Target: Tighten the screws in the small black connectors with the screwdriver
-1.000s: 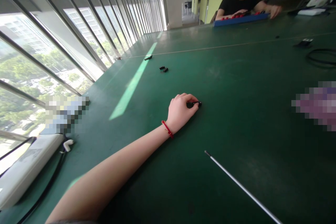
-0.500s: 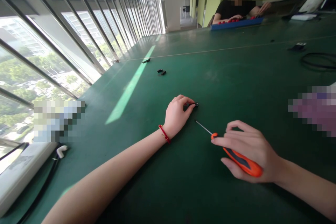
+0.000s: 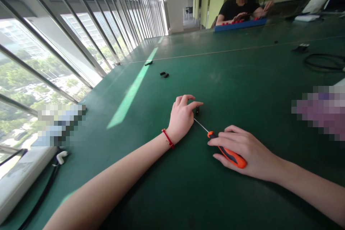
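Observation:
My left hand, with a red string bracelet at the wrist, rests on the green table. Its index finger is stretched out and apart from the thumb, which is mostly hidden. Just beside the fingertips is a small black part, standing on the table. My right hand is closed around an orange and dark grey screwdriver. The thin metal shaft points up and left, its tip near my left hand, just below the black part.
Several small black pieces lie farther back. At the far side a person sits behind a blue tray with red items. Black cable lies at the right. A white case and cable are at the left, beside the railing.
My left fingers have opened off the small black part, which has turned from lying sideways to pointing toward me. My right hand has moved left with the screwdriver.

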Tool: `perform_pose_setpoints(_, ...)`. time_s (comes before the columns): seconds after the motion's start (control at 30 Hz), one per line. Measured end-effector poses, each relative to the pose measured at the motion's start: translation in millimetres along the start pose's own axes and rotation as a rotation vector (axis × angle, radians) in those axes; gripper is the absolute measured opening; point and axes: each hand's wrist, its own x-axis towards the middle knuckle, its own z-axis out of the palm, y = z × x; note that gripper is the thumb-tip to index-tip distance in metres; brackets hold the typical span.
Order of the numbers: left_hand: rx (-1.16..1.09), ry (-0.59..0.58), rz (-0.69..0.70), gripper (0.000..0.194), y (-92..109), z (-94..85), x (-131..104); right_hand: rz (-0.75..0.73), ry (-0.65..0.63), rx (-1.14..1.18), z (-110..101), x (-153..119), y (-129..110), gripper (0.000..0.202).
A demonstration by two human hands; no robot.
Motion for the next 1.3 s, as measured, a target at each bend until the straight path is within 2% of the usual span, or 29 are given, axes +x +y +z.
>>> perform_pose_setpoints(0.1,-0.003,-0.043,0.008,0.030,0,0.5,0,0.000,-0.011,0.000,0,0,0,0.016)
perform_pose_setpoints(0.23,-0.024,-0.034,-0.033,0.018,1,-0.6,0,0.019,-0.009,0.012,1,-1,0,0.016)
perform_pose_setpoints(0.4,-0.043,-0.067,-0.067,0.016,2,-2.7,1,0.039,-0.014,0.029,2,-2,1,0.016)
perform_pose_setpoints(0.73,-0.023,-0.045,-0.100,0.014,4,-4.3,1,0.032,-0.018,0.031,3,-3,1,0.017)
perform_pose_setpoints(0.9,-0.030,-0.045,-0.090,0.011,4,-3.9,1,0.046,0.092,0.046,-1,-3,-1,0.015)
perform_pose_setpoints(1.1,-0.027,-0.042,-0.090,0.011,4,-4.4,1,0.008,0.420,-0.028,-12,0,-3,0.012)
perform_pose_setpoints(1.3,0.006,-0.046,-0.052,0.009,6,-5.7,0,0.158,0.424,0.007,-11,-2,-3,0.014)
